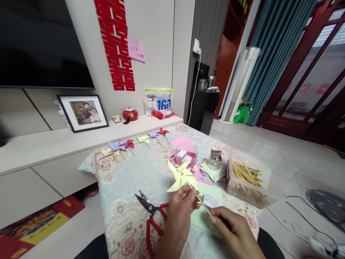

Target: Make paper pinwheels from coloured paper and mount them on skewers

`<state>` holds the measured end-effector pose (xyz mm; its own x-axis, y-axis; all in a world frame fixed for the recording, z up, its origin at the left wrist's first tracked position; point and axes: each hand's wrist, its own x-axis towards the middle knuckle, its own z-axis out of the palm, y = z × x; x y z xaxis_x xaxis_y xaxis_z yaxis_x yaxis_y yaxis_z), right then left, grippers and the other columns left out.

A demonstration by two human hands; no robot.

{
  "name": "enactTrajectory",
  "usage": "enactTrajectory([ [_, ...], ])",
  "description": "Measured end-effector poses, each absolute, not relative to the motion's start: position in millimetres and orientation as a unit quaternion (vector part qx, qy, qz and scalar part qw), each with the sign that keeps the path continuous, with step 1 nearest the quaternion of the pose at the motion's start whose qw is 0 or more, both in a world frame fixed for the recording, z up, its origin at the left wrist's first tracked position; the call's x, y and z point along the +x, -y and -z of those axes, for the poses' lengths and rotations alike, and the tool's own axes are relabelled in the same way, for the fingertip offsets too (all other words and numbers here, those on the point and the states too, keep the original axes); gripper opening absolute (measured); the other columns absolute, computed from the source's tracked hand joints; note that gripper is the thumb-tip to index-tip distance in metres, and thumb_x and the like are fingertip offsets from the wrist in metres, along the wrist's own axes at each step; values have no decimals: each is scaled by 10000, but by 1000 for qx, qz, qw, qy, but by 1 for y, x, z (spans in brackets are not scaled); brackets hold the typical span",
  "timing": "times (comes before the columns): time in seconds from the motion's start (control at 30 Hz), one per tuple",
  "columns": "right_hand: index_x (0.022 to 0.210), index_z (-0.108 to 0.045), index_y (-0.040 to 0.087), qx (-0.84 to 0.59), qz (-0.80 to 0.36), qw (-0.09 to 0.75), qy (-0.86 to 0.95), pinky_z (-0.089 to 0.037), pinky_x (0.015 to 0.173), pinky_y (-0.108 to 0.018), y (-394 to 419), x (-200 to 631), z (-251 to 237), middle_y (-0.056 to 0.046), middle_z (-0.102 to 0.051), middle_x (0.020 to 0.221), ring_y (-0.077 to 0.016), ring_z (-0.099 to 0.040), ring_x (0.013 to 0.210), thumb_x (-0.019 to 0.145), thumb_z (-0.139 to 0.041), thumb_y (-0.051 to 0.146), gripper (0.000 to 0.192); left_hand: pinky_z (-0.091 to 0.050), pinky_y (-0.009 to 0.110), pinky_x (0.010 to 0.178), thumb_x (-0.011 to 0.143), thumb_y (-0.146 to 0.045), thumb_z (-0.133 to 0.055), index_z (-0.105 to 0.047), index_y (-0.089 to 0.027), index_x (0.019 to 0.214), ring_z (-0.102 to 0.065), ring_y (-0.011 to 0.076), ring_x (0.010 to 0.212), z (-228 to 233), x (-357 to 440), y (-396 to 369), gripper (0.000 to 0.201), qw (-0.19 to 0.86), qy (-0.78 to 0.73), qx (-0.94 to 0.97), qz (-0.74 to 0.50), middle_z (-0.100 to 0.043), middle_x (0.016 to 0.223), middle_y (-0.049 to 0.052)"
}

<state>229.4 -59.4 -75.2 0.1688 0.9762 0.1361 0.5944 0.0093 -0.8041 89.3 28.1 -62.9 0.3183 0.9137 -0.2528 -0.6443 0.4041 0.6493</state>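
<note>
A pale yellow paper pinwheel (181, 176) on a thin wooden stick (202, 203) is held up over the table between both hands. My left hand (183, 205) pinches the stick close under the paper blades. Lower down, the fingers of my right hand (232, 226) are closed on the stick's free end. Red-handled pliers (151, 210) lie with jaws apart, left of my left hand. Beneath the hands lies a light green sheet (206, 221), and a small white box (210, 201) rests on it behind the stick.
Several finished pinwheels (128, 144) line the table's far edge. A round clear container (193, 158) holds small white boxes. To its right are a small jar of metal pieces (215, 162) and a plastic bin (244, 191) of wooden sticks. A floral cloth (132, 180) covers the table.
</note>
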Motion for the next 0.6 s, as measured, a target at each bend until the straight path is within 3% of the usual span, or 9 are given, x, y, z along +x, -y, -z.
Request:
enactTrajectory([
  [0.1, 815, -694, 211, -658, -251, 393, 591, -459, 618, -255, 58, 231, 75, -22, -665, 736, -186, -602, 668, 931, -535, 476, 331, -453, 228, 559, 458, -350, -976, -685, -136, 696, -593, 111, 598, 60, 90, -28, 432, 780, -306, 223, -498, -676, 675, 14],
  [0.27, 772, -679, 200, -660, -270, 395, 579, -403, 525, -250, 56, 232, 76, -12, -612, 676, -165, -525, 586, 921, -530, 501, 367, -451, 223, 548, 448, -384, -976, -713, -132, 687, -584, 114, 597, 61, 90, -29, 436, 770, -313, 238, -502, -679, 649, 20],
  [0.6, 763, -689, 211, -659, -243, 413, 581, -410, 567, -257, 54, 235, 80, -9, -617, 690, -166, -529, 605, 924, -562, 485, 341, -435, 214, 558, 559, -381, -929, -741, -130, 691, -540, 95, 579, 60, 90, -30, 341, 759, -292, 288, -506, -665, 641, 17],
])
